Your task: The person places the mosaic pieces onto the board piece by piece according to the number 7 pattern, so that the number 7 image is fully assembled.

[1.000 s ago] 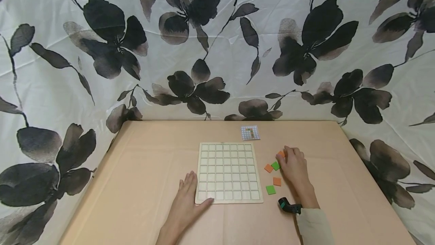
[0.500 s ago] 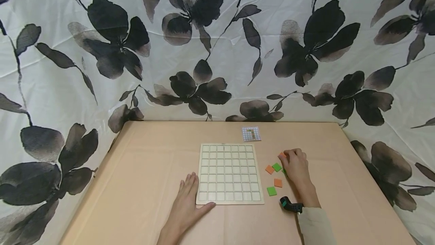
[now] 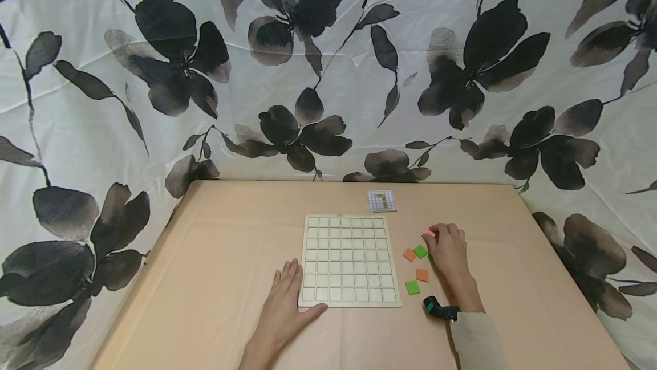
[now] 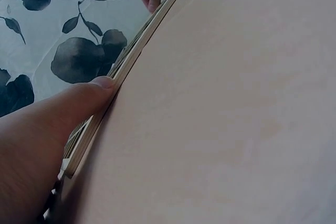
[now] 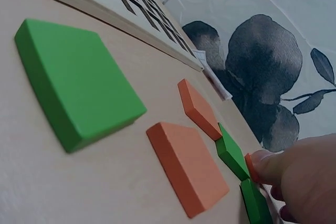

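Note:
The pale grid board (image 3: 350, 259) lies flat on the table. My left hand (image 3: 283, 301) rests at its left side with fingers extended, and the thumb touches the front edge, as the left wrist view also shows. To the right of the board, my right hand (image 3: 449, 250) pinches an orange square tile (image 5: 252, 167) between thumb and fingers. Close by lie a green tile (image 3: 420, 251), an orange tile (image 3: 409, 254) and another green tile (image 5: 255, 203) partly under the hand. Nearer me are an orange tile (image 3: 422, 275) and a green tile (image 3: 413, 287).
A small card (image 3: 382, 201) printed with a coloured grid pattern lies behind the board. The light wooden-toned table (image 3: 220, 233) extends to both sides. Floral cloth (image 3: 328, 73) hangs behind it. A dark wristband device (image 3: 439, 309) sits on the right wrist.
The view has shifted slightly. The orange tile at my right fingertips looks paler and a little more covered by the fingers. The left hand stays in place at the board.

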Demonstrator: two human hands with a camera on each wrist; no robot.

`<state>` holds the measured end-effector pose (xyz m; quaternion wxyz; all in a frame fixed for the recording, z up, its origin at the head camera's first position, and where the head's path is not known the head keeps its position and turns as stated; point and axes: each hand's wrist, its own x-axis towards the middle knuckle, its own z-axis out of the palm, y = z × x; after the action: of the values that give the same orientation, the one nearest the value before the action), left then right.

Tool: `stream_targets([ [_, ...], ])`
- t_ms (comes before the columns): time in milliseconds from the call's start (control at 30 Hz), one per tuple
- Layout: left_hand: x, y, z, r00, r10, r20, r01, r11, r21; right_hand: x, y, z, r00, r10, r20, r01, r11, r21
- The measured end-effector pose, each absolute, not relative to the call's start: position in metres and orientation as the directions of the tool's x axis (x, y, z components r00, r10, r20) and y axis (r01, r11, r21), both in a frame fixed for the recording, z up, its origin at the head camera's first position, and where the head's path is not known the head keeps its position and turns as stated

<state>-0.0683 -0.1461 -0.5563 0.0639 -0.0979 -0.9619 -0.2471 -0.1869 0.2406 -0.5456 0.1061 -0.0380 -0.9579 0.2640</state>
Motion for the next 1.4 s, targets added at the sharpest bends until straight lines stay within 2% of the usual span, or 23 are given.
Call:
stream_targets([
  [767,-0.064,-0.151,-0.555,-0.973,0.171,0.156,0.224,0.861,0.457,-0.183,0.231,-0.533,-0.985,0.124,0.124,0.022,0.788,-0.616],
  [1400,-0.062,-0.155,-0.554,-0.971,0.186,0.152,0.237,0.845,0.479,-0.175,0.202,-0.513,-0.983,0.08,0.163,-0.053,0.733,-0.678],
])
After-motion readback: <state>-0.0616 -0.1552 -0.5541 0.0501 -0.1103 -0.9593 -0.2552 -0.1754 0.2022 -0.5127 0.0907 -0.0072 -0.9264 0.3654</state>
